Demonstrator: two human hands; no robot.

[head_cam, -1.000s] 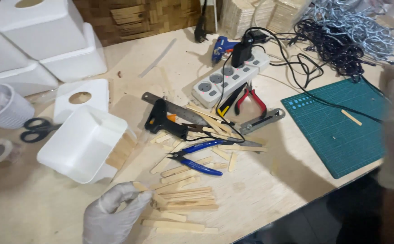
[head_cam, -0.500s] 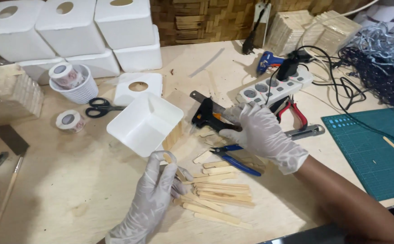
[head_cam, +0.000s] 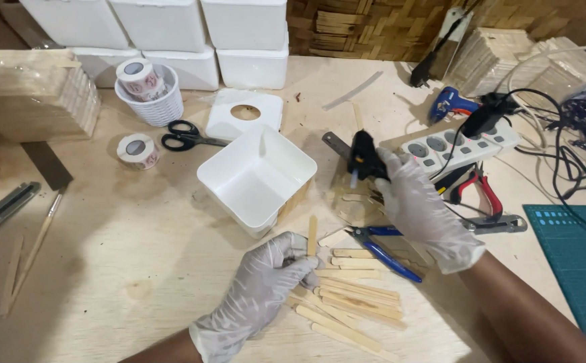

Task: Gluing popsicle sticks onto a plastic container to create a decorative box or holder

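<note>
Both hands wear thin white gloves. My left hand (head_cam: 266,279) pinches one flat wooden stick (head_cam: 311,235) upright, just below the open white plastic box (head_cam: 258,176). My right hand (head_cam: 419,202) is closed on the black glue gun (head_cam: 362,158), its nozzle pointing down at the table beside the box. A loose pile of wooden sticks (head_cam: 346,299) lies between my hands, with blue-handled pliers (head_cam: 380,249) on top of it.
White power strip (head_cam: 451,148) with black cables, red-handled pliers (head_cam: 481,191), blue glue gun (head_cam: 451,104), green cutting mat (head_cam: 582,262) at right. Black scissors (head_cam: 185,136), tape rolls (head_cam: 137,150), white basket (head_cam: 150,104), white lid with a hole (head_cam: 246,112), stacked white boxes (head_cam: 172,27) behind. Stick bundles (head_cam: 34,94) at left.
My right hand reached in from the right and has closed on the black glue gun. My left hand lifted one stick upright from the pile. The view swung left.
</note>
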